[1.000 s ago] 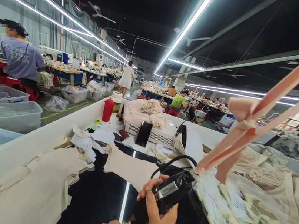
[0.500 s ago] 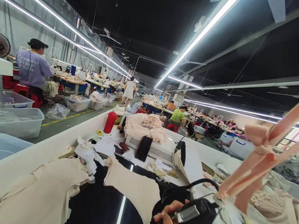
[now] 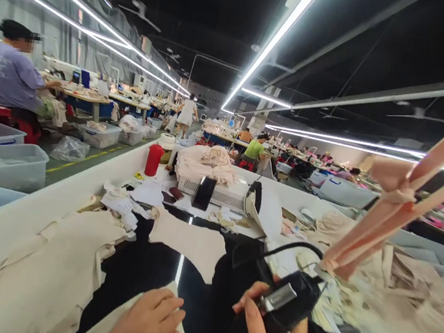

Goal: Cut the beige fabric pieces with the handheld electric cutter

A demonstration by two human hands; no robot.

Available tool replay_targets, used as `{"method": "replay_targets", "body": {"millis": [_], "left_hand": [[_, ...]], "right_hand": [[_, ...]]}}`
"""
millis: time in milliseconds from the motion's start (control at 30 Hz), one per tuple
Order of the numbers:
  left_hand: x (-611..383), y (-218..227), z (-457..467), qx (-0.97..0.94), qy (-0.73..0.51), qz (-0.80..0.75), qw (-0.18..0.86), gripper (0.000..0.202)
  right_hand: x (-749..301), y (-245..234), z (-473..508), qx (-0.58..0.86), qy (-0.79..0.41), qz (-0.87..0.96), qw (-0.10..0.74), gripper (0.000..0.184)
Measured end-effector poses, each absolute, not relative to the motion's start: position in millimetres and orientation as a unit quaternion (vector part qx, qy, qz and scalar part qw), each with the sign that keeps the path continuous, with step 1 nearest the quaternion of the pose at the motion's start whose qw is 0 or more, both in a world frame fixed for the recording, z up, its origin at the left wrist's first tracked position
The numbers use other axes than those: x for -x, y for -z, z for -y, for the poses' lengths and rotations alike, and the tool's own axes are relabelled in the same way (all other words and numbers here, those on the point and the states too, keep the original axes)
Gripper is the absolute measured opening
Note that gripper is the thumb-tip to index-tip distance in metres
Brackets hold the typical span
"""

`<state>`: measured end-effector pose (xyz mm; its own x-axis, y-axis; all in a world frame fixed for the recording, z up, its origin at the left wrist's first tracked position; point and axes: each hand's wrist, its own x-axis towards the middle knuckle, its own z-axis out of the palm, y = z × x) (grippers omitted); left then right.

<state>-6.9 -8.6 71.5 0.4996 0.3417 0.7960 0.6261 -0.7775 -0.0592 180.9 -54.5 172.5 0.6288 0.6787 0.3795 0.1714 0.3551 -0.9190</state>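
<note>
My right hand (image 3: pixel 270 329) grips a black corded hand tool (image 3: pixel 297 300) with a silver metal lever on its side. A peach fabric strip (image 3: pixel 394 198) is knotted to the tool and runs up to the right. Palm down, my left hand (image 3: pixel 151 320) lies with its fingers stretched over a cream fabric piece (image 3: pixel 114 326) at the front edge; the thumb is hidden. Beyond it, a second cream cut piece (image 3: pixel 190 239) rests flat on the glossy black work surface (image 3: pixel 200 313). A stack of cream cut pieces (image 3: pixel 40 267) lies to the left.
White paper scraps (image 3: pixel 120 204), a phone (image 3: pixel 204 193) and a red bottle (image 3: pixel 154 159) stand or lie toward the back. Behind them, folded peach fabric (image 3: pixel 205 164) sits on a white vented box. Beige fabric (image 3: pixel 405 305) heaps on the right. Co-workers sit farther off.
My left hand has come into view from the bottom edge, bringing a cream piece onto the black surface. My right hand keeps hold of the tool. The camera has turned slightly.
</note>
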Motion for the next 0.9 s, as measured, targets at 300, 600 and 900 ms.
{"method": "replay_targets", "body": {"millis": [300,600,900], "left_hand": [[-19.6,-73.6,47.6,0.894,0.397,0.185,0.093,0.030],[-37.6,-70.2,43.1,0.897,0.390,0.165,0.127,0.050],[-30.5,-64.1,39.8,0.913,0.354,0.172,0.109,0.055]], "right_hand": [[-197.2,-155.8,67.4,0.443,-0.238,0.417,0.757,0.043],[-204.4,-146.1,64.1,0.419,-0.221,0.437,0.764,0.042],[-191.8,-154.8,66.1,0.415,-0.250,0.390,0.783,0.045]]}}
